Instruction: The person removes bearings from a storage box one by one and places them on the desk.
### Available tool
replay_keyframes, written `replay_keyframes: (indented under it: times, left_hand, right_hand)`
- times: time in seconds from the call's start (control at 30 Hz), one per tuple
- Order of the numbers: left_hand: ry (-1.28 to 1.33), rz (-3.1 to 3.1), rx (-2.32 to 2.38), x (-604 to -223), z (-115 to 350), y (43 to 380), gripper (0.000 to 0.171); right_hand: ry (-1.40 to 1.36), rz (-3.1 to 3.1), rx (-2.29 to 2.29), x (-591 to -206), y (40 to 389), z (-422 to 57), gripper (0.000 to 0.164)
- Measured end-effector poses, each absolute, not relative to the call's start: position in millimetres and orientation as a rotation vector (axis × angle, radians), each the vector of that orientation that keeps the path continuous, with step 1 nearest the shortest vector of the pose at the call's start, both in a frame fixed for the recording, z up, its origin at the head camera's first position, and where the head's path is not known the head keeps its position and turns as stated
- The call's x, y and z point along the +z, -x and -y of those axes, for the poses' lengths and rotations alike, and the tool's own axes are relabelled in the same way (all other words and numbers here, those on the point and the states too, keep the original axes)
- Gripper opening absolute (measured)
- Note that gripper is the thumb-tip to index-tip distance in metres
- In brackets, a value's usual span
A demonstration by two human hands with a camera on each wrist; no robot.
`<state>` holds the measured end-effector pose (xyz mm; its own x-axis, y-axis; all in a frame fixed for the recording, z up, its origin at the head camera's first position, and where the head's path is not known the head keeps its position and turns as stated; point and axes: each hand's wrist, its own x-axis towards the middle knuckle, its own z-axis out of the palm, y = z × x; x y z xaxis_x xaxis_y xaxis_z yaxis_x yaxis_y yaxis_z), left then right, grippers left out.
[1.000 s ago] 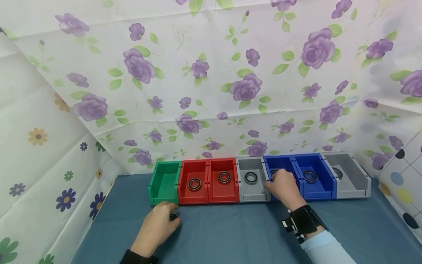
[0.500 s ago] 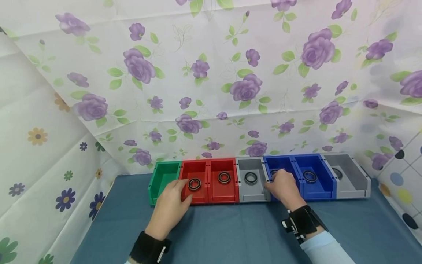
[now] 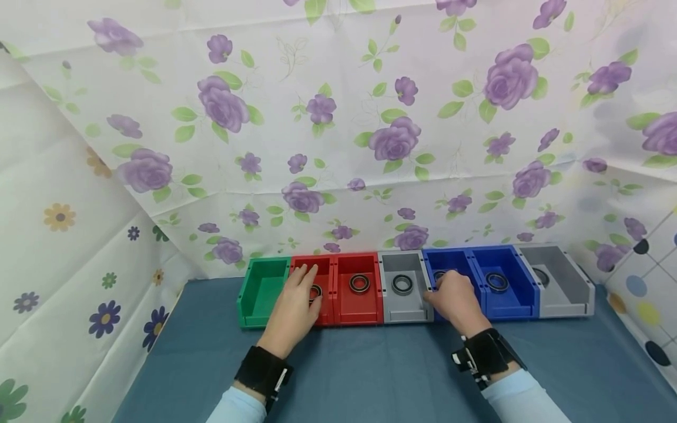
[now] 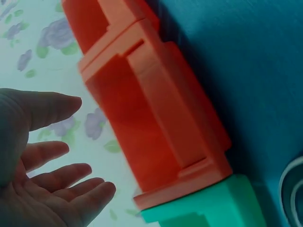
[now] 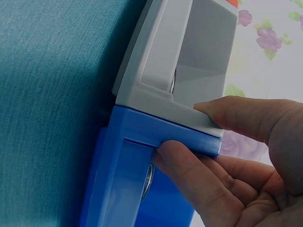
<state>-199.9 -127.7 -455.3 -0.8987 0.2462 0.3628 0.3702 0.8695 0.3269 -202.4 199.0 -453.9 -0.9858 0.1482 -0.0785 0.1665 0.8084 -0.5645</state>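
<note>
My left hand (image 3: 293,308) hovers over the left red bin (image 3: 327,319), its fingers spread and holding nothing; the left wrist view shows it beside that bin's side. A black-rimmed ball bearing (image 3: 319,290) in this bin is partly covered by the hand. My right hand (image 3: 457,296) pinches the adjoining walls of the middle grey bin (image 3: 408,315) and the blue bin (image 5: 128,156), thumb on the grey side and index finger on the blue side. Bearings lie in the grey bin and this blue bin, the latter partly behind the hand.
A green bin (image 3: 267,288) stands at the row's left end. Past the right hand come another blue bin (image 3: 510,310) and a grey bin (image 3: 568,310), each with a bearing. In the left wrist view a ring-shaped part (image 4: 284,191) lies on the blue cloth (image 3: 381,376).
My left hand has moved from the dark ring in front of the green bin up and right to above the left red bin, its fingers straightening. The right hand has stayed put.
</note>
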Motion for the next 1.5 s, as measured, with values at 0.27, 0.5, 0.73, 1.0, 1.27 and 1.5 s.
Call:
replay_keyframes:
  times: [0.27,0.5,0.73,1.0,1.27,1.5]
  left_hand:
    - [0.401,2.870,-0.628,-467.0,116.3,217.0,0.067]
    - [0.378,2.932,-0.611,-474.0,114.0,223.7,0.062]
    - [0.342,2.981,-0.619,-478.3,112.3,233.4,0.058]
    - [0.289,3.101,-0.638,-486.4,112.8,243.1,0.063]
    - [0.335,3.152,-0.526,-490.1,112.0,246.1,0.049]
    - [0.306,3.182,-0.505,-490.2,111.9,244.7,0.032]
  right_hand:
    - [-0.275,-2.955,-0.925,-453.5,202.5,-199.5,0.041]
    - [-0.268,-2.944,-0.949,-453.6,199.9,-199.2,0.042]
    - [-0.269,-2.944,-0.956,-454.4,200.3,-200.0,0.042]
    - [-0.288,-2.928,-0.947,-454.8,200.4,-199.0,0.041]
    - [-0.277,-2.931,-0.972,-453.2,200.3,-199.1,0.041]
    - [-0.268,-2.943,-0.966,-453.6,199.6,-199.1,0.042]
